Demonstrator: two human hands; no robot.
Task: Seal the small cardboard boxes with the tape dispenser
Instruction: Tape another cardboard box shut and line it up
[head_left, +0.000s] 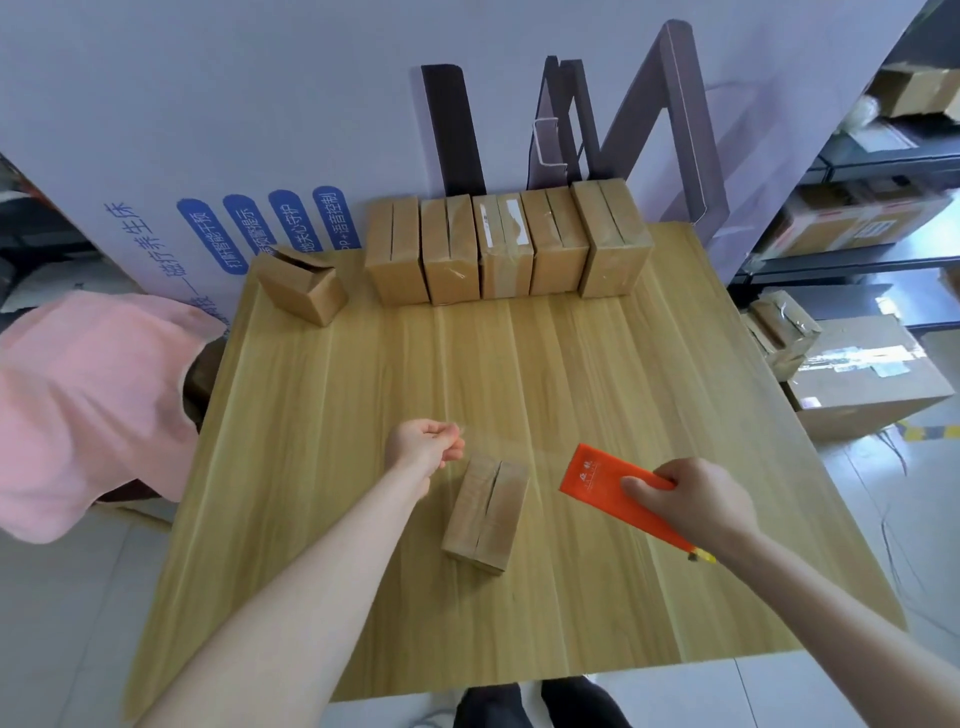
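A small brown cardboard box (485, 514) lies on the pale wooden surface (363, 395) between the two forearms, its top flaps folded down with an open seam running along the middle. An orange plastic tape dispenser (602, 480) is gripped by the right hand (698, 501), fingers curled round its rear part. The left hand (423, 444) is closed in a pinch, apparently on the free end of a faint strip of clear tape (519, 441) stretched above the box. The box is judged light and fairly stiff at its edges but yielding at the flaps, so it is likely to slide on the smooth wood unless it is pressed down while tape is laid along the seam. The tape is judged thin, sticky and prone to folding on itself, so it is best held taut by its very end. The dispenser is rigid and is best held at its back, away from the cutting edge. A row of five similar boxes (506, 249) stands at the far edge, and one open box (301, 283) is tipped beside them.
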